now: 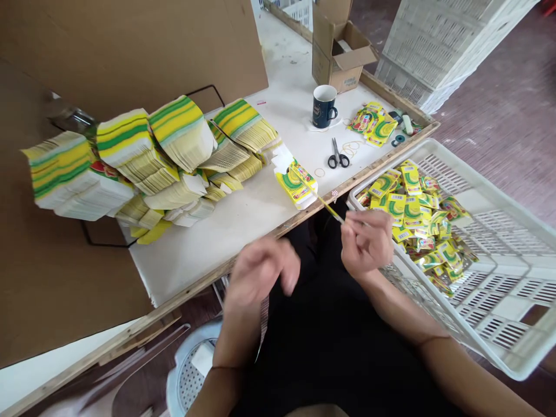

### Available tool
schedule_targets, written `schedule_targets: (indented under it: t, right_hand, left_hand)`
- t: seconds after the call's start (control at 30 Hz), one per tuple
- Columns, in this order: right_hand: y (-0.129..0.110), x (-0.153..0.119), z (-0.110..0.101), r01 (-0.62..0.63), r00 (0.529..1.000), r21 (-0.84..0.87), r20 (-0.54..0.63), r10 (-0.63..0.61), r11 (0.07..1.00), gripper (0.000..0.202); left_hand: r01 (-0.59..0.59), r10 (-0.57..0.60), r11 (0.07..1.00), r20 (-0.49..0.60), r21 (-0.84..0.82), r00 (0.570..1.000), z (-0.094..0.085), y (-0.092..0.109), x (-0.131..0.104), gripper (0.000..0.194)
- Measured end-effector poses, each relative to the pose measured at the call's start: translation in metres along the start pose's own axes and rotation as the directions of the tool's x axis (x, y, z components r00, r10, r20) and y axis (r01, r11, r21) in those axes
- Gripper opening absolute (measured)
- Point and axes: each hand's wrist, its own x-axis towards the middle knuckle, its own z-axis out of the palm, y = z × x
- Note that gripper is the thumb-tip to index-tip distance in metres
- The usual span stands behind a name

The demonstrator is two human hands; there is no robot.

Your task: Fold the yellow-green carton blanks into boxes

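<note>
My right hand (367,240) is closed in a pinch on one end of a thin yellow strip (328,207), which looks like a flat carton seen edge-on. Its far end overlaps a small group of flat yellow and green printed cartons (299,188) at the table's front edge. My left hand (264,266), smeared by motion, hovers before the edge with its fingers bent; nothing shows in it. To the left lie several thick stacks of flat cartons (176,124) in yellow, green and white, piled on one another.
A white crate (512,231) at the right holds filled packets (412,214). On the white table (256,223) are black scissors (337,155), rubber bands (351,149), a dark mug (324,107), more packets (373,124) and a cardboard box (343,58). A stool (186,370) stands below.
</note>
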Motion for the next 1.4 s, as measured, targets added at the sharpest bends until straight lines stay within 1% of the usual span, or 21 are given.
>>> schedule_targets:
  t: [0.03, 0.07, 0.1, 0.13, 0.2, 0.3, 0.4, 0.5, 0.53, 0.6, 0.7, 0.77, 0.87, 0.93, 1.07, 1.13, 1.17, 1.23, 1.27, 1.37, 1.4]
  right_hand:
    - [-0.007, -0.005, -0.008, 0.024, 0.999, 0.046, 0.033, -0.026, 0.999, 0.017]
    - [-0.014, -0.010, -0.014, 0.043, 0.995, 0.086, 0.090, -0.051, 0.995, 0.020]
    - [-0.020, -0.016, -0.019, 0.041, 0.986, 0.120, 0.155, -0.060, 0.992, 0.020]
    - [-0.025, -0.022, -0.022, 0.030, 0.974, 0.152, 0.218, -0.063, 0.988, 0.020]
    - [-0.032, -0.031, -0.026, -0.014, 0.950, 0.195, 0.309, -0.048, 0.981, 0.017]
    - [-0.035, -0.040, -0.027, -0.070, 0.930, 0.208, 0.368, -0.011, 0.976, 0.017]
    - [-0.033, -0.043, -0.027, -0.072, 0.921, 0.198, 0.388, -0.011, 0.978, 0.016]
    - [-0.029, -0.043, -0.028, -0.076, 0.894, 0.225, 0.446, -0.034, 0.971, 0.007]
    - [-0.027, -0.043, -0.029, -0.099, 0.879, 0.226, 0.476, -0.021, 0.969, 0.009]
    - [-0.023, -0.042, -0.030, -0.205, 0.849, 0.190, 0.522, 0.078, 0.960, 0.028]
    - [-0.015, -0.041, -0.029, -0.444, 0.781, 0.123, 0.538, 0.317, 0.887, 0.048]
    - [-0.009, -0.040, -0.025, -0.553, 0.727, 0.096, 0.541, 0.423, 0.827, 0.047]
    - [-0.002, -0.037, -0.019, -0.618, 0.651, 0.028, 0.579, 0.492, 0.786, 0.040]
    - [0.002, -0.034, -0.016, -0.589, 0.642, -0.017, 0.598, 0.481, 0.808, 0.041]
    - [0.004, -0.024, -0.014, -0.352, 0.695, -0.113, 0.634, 0.340, 0.929, 0.051]
    - [0.004, -0.020, -0.015, -0.283, 0.685, -0.108, 0.673, 0.280, 0.953, 0.041]
    - [0.004, -0.019, -0.015, -0.295, 0.681, -0.086, 0.680, 0.272, 0.952, 0.034]
    - [0.003, -0.018, -0.016, -0.409, 0.669, -0.023, 0.673, 0.317, 0.912, 0.024]
    - [0.003, -0.018, -0.016, -0.500, 0.648, 0.014, 0.670, 0.363, 0.866, 0.021]
    - [0.002, -0.020, -0.016, -0.754, 0.519, 0.085, 0.686, 0.511, 0.652, 0.019]
    - [0.002, -0.021, -0.015, -0.794, 0.499, 0.098, 0.670, 0.550, 0.600, 0.022]
  left_hand:
    - [-0.027, 0.026, 0.999, -0.042, -0.035, 0.999, 0.005, -0.011, 0.006, 0.034]
    - [-0.038, 0.020, 0.992, -0.148, -0.120, 0.989, 0.010, -0.023, 0.013, 0.033]
    - [-0.022, -0.017, 0.978, -0.187, -0.208, 0.982, 0.014, -0.033, 0.018, 0.040]
    - [0.039, -0.084, 0.958, -0.150, -0.284, 0.985, 0.018, -0.043, 0.023, 0.052]
    - [0.086, -0.131, 0.935, -0.110, -0.345, 0.985, 0.022, -0.054, 0.027, 0.066]
    - [0.038, -0.078, 0.952, -0.120, -0.305, 0.990, 0.022, -0.056, 0.027, 0.069]
    - [-0.003, -0.034, 0.967, -0.139, -0.255, 0.990, 0.020, -0.054, 0.026, 0.072]
    - [-0.005, -0.027, 0.974, -0.139, -0.225, 0.990, 0.017, -0.055, 0.027, 0.069]
    - [0.011, -0.040, 0.975, -0.125, -0.224, 0.991, 0.017, -0.056, 0.027, 0.068]
    - [0.065, -0.087, 0.971, -0.084, -0.230, 0.993, 0.018, -0.058, 0.027, 0.066]
    - [0.163, -0.181, 0.958, -0.056, -0.237, 0.982, 0.020, -0.058, 0.028, 0.066]
    - [0.208, -0.226, 0.949, -0.051, -0.236, 0.973, 0.022, -0.059, 0.028, 0.065]
    - [0.272, -0.283, 0.928, -0.007, -0.254, 0.959, 0.025, -0.062, 0.027, 0.065]
    - [0.330, -0.332, 0.906, 0.039, -0.264, 0.942, 0.025, -0.065, 0.026, 0.067]
    - [0.408, -0.396, 0.881, 0.101, -0.237, 0.913, 0.018, -0.074, 0.025, 0.068]
    - [0.428, -0.416, 0.872, 0.100, -0.238, 0.904, 0.013, -0.078, 0.025, 0.068]
    - [0.439, -0.426, 0.866, 0.107, -0.241, 0.899, 0.010, -0.080, 0.025, 0.069]
    - [0.463, -0.437, 0.853, 0.156, -0.240, 0.886, 0.007, -0.082, 0.025, 0.072]
    - [0.469, -0.432, 0.852, 0.191, -0.232, 0.881, 0.007, -0.082, 0.025, 0.073]
    - [0.446, -0.388, 0.869, 0.265, -0.214, 0.883, 0.009, -0.080, 0.024, 0.066]
    - [0.436, -0.376, 0.873, 0.265, -0.219, 0.888, 0.011, -0.079, 0.024, 0.063]
